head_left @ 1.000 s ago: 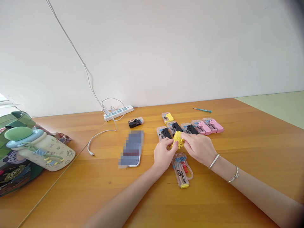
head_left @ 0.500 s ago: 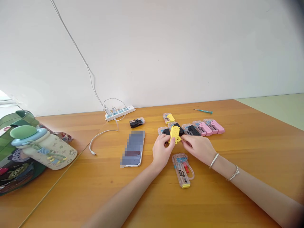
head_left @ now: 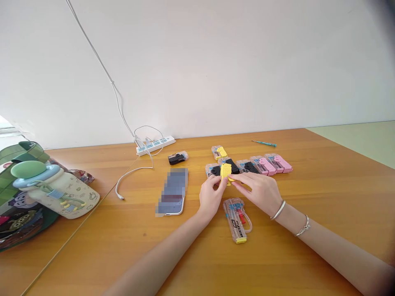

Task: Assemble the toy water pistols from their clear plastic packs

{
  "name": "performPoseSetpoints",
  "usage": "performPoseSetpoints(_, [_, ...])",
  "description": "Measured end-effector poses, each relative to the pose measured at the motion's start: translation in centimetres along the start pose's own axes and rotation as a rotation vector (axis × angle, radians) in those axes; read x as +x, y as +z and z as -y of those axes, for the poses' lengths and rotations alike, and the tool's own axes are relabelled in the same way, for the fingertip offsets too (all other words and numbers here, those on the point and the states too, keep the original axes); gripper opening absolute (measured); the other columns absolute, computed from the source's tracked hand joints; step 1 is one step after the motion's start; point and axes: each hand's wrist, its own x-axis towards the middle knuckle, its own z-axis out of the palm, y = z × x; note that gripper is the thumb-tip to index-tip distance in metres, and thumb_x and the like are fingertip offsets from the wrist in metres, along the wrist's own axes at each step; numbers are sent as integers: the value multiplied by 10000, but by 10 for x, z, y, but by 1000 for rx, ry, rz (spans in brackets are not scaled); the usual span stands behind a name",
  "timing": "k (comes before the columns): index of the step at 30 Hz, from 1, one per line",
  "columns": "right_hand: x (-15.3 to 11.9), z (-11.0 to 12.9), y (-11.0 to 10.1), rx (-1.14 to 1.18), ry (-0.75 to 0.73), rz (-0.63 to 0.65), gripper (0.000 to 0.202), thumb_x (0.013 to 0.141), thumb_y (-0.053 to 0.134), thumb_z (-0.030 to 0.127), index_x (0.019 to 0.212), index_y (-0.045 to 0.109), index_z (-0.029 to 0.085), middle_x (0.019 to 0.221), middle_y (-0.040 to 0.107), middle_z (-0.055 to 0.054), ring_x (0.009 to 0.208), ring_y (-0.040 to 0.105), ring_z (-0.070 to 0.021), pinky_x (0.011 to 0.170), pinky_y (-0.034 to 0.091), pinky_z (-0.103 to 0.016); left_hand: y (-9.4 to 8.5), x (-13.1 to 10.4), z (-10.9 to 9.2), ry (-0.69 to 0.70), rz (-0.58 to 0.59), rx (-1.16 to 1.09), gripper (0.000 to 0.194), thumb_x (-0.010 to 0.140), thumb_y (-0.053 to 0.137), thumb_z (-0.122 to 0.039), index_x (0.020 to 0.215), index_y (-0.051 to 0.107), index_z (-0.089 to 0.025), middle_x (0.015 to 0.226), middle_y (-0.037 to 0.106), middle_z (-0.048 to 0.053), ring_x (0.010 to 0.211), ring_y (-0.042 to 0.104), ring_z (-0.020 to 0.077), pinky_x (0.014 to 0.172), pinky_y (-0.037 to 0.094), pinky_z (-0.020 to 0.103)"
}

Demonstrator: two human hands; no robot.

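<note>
On my feed, yellow piece (head_left: 226, 169), long axis near-upright, far end toward the wall (head_left: 203, 78), left hand (head_left: 210, 198) pinching it, right hand (head_left: 262, 190) beside, fingertips barely parted, grip I can't tell.

4 blk guns (head_left: 178, 158); 2 pink guns (head_left: 269, 167); 1 phone (head_left: 174, 197)

White power strip (head_left: 157, 145), phone (head_left: 172, 194), tilted bottle (head_left: 72, 193)

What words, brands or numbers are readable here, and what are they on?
"MINI": on the clear toy nearest the viewer.
"WATER": same toy; the smaller word beside it is blurred.
Lettering on the pink-and-clear toys: too small.
Phone screen: mostly pixelated, nothing readable.
Held yellow piece: nothing readable.
</note>
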Motion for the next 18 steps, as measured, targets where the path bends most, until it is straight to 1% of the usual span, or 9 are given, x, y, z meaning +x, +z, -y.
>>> performPoseSetpoints(4, [1,0,-2,-11,-36,-3,245,913,449,278,1002,668,215,878,733,-5,728,666,-116,543,423,-223,0,0,0,-11,-11,-38,370,845,446,-448,647,593,-173,671,510,-5,643,454,120,568,348,221])
performPoseSetpoints(9, [0,0,0,26,-40,-33,238,917,442,250,937,675,207,875,734,-3,722,665,-119,580,445,-226,0,-2,-5,-16,-15,-18,367,822,477,-475,634,575,-175,676,521,-8,648,460,119,563,353,216])
performPoseSetpoints(13, [-1,2,1,105,32,-36,206,899,469,260,961,663,224,892,727,-2,758,664,-126,615,476,-225,0,-2,-6,-8,-11,-22,371,826,469,-481,652,591,-177,681,553,-1,657,481,127,570,369,220])
performPoseSetpoints(18, [-1,1,3,293,144,3,204,893,459,277,1008,620,228,923,712,2,762,669,-123,659,516,-224,-1,-2,-5,-9,-3,-31,351,832,461,-467,711,628,-183,722,601,12,694,515,143,587,389,228])
